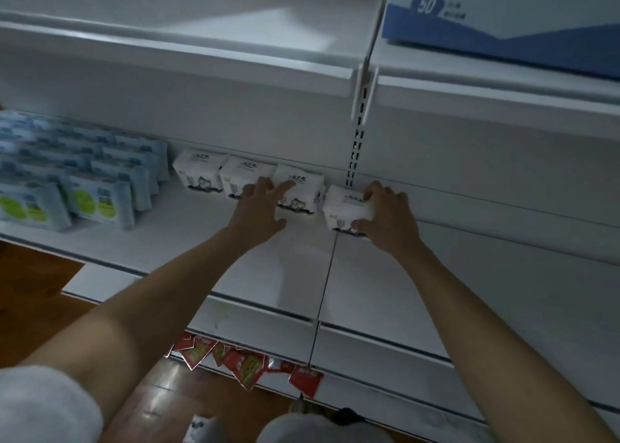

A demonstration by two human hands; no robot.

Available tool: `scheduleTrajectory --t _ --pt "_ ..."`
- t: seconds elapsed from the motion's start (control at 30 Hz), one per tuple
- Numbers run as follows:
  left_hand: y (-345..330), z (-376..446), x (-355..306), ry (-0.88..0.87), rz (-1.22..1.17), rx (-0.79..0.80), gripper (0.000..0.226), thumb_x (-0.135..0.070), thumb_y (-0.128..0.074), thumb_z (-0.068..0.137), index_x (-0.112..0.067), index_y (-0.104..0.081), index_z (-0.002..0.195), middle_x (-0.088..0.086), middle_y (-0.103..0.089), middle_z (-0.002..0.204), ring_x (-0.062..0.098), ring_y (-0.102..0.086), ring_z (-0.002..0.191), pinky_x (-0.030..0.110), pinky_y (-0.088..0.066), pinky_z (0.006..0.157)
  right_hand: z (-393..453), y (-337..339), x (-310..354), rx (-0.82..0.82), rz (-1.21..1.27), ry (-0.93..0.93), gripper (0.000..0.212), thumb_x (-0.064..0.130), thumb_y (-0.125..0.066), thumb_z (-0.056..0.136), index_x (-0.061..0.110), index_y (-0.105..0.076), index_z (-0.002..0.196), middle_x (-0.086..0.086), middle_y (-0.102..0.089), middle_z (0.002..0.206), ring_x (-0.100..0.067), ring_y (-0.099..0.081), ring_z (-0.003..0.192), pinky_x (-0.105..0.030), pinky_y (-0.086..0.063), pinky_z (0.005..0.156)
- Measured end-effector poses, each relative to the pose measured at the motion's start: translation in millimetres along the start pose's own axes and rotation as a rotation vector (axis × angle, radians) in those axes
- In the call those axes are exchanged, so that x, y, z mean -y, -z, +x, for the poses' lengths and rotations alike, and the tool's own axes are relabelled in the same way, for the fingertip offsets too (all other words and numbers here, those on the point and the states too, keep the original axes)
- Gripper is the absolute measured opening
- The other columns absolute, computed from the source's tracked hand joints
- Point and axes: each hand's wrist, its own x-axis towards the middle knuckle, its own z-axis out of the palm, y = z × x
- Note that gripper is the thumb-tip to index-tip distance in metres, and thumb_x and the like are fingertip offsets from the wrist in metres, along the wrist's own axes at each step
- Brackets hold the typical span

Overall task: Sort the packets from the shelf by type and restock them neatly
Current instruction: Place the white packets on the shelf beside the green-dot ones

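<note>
Both bare arms reach forward over the white metal shelf (268, 274). The right hand (385, 214) has its grip closed around a white square tissue packet (342, 207) at the row's right end. The left hand (258, 204), fingers spread wide, rests on the third white packet (298, 187). Packet print is blurred.

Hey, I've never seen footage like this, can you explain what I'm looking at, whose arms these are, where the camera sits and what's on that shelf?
This is one picture from a camera worn on a person's head, looking down at their own bare arms. They face a white shop shelf. The right hand grips a white packet at the end of a row of three matching packets. The left hand rests open on that row. Blue packets stand further left, red packets lie below, and a blue and white box sits above.
</note>
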Motion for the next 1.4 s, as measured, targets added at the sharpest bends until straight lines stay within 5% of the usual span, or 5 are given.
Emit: scheduleTrajectory --t 0.3,0.53,0.7,1.1,1.4 --pt "-4 12 -9 0.014 0.006 0.064 0.085 -0.034 -0.072 0.082 -0.035 -0.025 0.152 0.014 -0.028 0.137 0.038 -0.031 0.122 0.046 -0.035 0.105 30 -34 3 -0.093 0.096 0.039 0.034 -0.004 -0.072 0.074 0.002 -0.055 0.103 -0.016 -0.050 0.115 -0.028 -0.044 0.088 -0.037 -0.039 0.076" --pt "4 0 -1 0.029 -0.056 0.140 0.080 -0.032 -0.065 0.089 -0.036 -0.017 0.153 0.010 -0.023 0.149 0.036 -0.025 0.134 0.046 -0.037 0.104 31 -12 19 -0.083 -0.098 0.012 0.031 0.024 -0.063 0.089 0.009 -0.058 0.117 -0.010 -0.048 0.126 -0.033 -0.041 0.115 -0.041 -0.043 0.086" --pt "26 -30 4 0.090 -0.005 0.035 0.068 -0.034 -0.059 0.091 -0.032 -0.026 0.151 0.007 -0.035 0.148 0.031 -0.035 0.132 0.043 -0.041 0.100 19 -14 64 -0.225 0.060 0.136 0.014 0.017 -0.055 0.093 0.010 -0.058 0.105 -0.011 -0.057 0.108 -0.030 -0.050 0.101 -0.042 -0.047 0.079" --pt "63 -218 77 0.334 -0.075 -0.092 0.035 -0.033 -0.055 0.093 -0.026 -0.056 0.127 0.007 -0.054 0.128 0.033 -0.041 0.125 0.044 -0.039 0.097 -124 -83 221 0.108 0.218 0.196 0.013 0.028 -0.054 0.095 0.017 -0.056 0.102 0.000 -0.059 0.084 -0.023 -0.058 0.079 -0.037 -0.048 0.070" --pt "58 -341 108 0.574 -0.111 -0.058 0.039 -0.036 -0.051 0.092 -0.027 -0.053 0.130 0.007 -0.053 0.132 0.031 -0.039 0.127 0.046 -0.036 0.100 -195 -134 274 0.489 -0.047 0.234 0.021 0.037 -0.054 0.093 0.017 -0.060 0.094 -0.001 -0.063 0.089 -0.025 -0.060 0.087 -0.034 -0.048 0.075"
